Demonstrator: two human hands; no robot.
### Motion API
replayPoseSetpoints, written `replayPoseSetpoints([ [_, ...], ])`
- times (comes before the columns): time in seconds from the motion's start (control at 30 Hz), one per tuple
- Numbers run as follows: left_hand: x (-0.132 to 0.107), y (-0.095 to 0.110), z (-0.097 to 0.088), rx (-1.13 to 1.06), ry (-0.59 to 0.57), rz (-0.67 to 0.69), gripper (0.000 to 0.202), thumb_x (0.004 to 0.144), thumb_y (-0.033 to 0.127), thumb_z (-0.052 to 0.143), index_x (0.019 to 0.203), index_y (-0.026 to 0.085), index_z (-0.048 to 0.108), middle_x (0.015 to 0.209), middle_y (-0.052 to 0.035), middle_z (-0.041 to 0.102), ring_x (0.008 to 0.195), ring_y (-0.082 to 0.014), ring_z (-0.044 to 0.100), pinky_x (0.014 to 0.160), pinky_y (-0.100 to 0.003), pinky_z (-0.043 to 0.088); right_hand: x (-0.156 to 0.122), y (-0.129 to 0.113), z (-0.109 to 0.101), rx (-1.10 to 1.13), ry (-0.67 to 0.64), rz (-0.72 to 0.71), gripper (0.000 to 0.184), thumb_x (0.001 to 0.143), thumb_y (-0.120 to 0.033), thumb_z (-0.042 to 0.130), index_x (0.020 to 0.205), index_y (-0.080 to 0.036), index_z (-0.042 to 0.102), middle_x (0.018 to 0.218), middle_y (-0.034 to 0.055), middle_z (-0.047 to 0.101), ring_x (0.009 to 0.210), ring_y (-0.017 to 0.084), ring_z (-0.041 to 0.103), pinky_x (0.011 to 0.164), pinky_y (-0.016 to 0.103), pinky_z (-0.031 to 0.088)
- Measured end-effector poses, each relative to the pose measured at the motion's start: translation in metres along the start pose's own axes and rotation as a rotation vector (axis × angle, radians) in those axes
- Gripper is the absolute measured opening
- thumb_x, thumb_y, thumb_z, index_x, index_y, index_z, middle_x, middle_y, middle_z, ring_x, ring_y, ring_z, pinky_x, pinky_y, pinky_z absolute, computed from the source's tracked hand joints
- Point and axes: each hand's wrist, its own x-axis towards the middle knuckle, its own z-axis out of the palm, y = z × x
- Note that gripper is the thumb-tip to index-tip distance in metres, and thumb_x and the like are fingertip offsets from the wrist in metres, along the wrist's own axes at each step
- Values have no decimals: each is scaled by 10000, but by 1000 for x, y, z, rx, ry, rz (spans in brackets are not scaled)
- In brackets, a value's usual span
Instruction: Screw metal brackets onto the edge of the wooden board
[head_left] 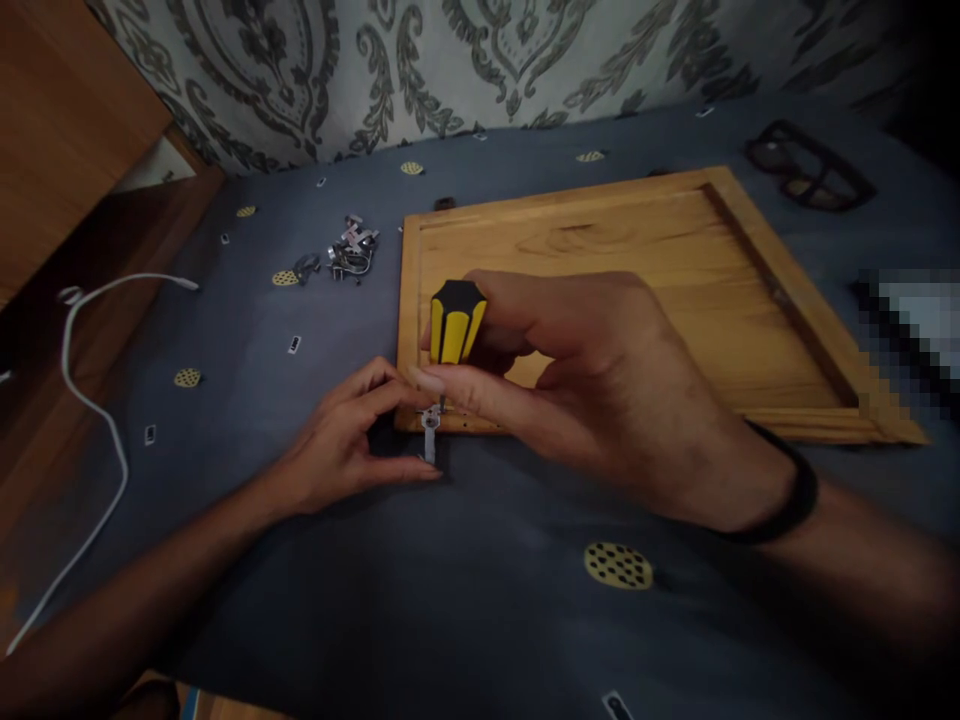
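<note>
A metal cabinet hinge [430,424] lies at the near left corner of a framed wooden door panel [622,235]. My left hand [352,430] pinches the hinge, with the thumb at its near end and the fingers by its far end. Closed around a screwdriver [457,322] with a yellow and black handle is my right hand [592,380]. The screwdriver stands about upright over the hinge. Its shaft is mostly hidden by my right thumb, and I cannot tell whether the tip sits in a screw. A few small dark holes show in the panel's near edge.
A pile of metal hinges and fittings [352,248] lies left of the panel. Dark-framed glasses [810,168] rest at the back right. A white cable [112,430] curves along the left side. A pixelated device [919,320] lies at the right edge. A patterned cloth hangs behind.
</note>
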Motion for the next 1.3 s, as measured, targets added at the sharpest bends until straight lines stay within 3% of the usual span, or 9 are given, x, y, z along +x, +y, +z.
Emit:
replayPoseSetpoints([
  [0.17, -1, 2, 1, 19, 8, 10, 440, 856, 554, 752, 1158, 246, 663, 1016, -36, 604, 922, -195, 600, 753, -310, 525, 1, -1, 0, 3, 48, 7, 228, 933, -314, 702, 757, -224, 587, 646, -62, 609, 558, 89, 557, 535, 231, 433],
  [0.3, -2, 5, 0, 7, -10, 8, 500, 853, 530, 766, 1225, 222, 633, 1064, -51, 589, 967, -203, 596, 803, -318, 524, 2, -7, -4, 66, 156, 87, 211, 917, -366, 726, 813, -217, 621, 778, -34, 687, 586, 99, 630, 528, 238, 492],
  [0.5, -2, 4, -1, -48, 53, -9, 569, 791, 598, 796, 1186, 217, 643, 951, -24, 569, 838, -173, 556, 732, -292, 506, 4, -8, -3, 40, 206, 44, 161, 922, -332, 712, 834, -219, 638, 738, -28, 687, 580, 116, 644, 525, 256, 500],
  [0.6, -1, 1, -3, -96, 137, -9, 465, 849, 595, 741, 1085, 199, 679, 868, -14, 560, 770, -154, 544, 654, -263, 475, 2, -1, 0, -31, 181, -19, 120, 932, -277, 674, 832, -223, 635, 761, 3, 695, 643, 146, 650, 569, 278, 513],
  [0.67, -1, -3, -4, -84, 175, -46, 331, 927, 502, 682, 1055, 197, 696, 857, -12, 566, 733, -136, 543, 621, -242, 461, -2, 7, 2, -43, 174, -41, 25, 920, -222, 670, 944, -223, 668, 853, 29, 724, 734, 170, 689, 631, 296, 554],
  [0.73, 0, -7, -6, -48, 220, -79, 247, 960, 414, 635, 1045, 193, 703, 851, -10, 580, 700, -121, 551, 600, -227, 459, -7, 18, 1, -22, 167, -26, 85, 915, -240, 668, 997, -233, 691, 909, 53, 739, 822, 202, 714, 708, 341, 586],
  [0.97, 11, -34, -27, 106, 373, -177, 196, 954, 287, 565, 1004, 178, 720, 840, -16, 626, 746, -138, 599, 642, -235, 467, -16, 58, -12, 29, 178, 117, 132, 872, -340, 694, 956, -250, 742, 973, 73, 783, 911, 256, 753, 808, 414, 623],
  [1.13, 36, -71, -60, 223, 425, -276, 205, 898, 200, 561, 1029, 153, 710, 943, -44, 668, 866, -176, 631, 733, -274, 499, -26, 84, -16, 27, 257, 277, 240, 888, -440, 695, 967, -219, 748, 933, 89, 793, 841, 258, 762, 729, 382, 628],
  [1.3, 62, -102, -76, 368, 431, -369, 180, 904, 167, 597, 1048, 148, 702, 975, -53, 660, 890, -186, 635, 845, -337, 528, -40, 97, -12, 18, 240, 277, 261, 850, -489, 703, 866, -231, 743, 907, 86, 776, 825, 246, 748, 768, 393, 622],
])
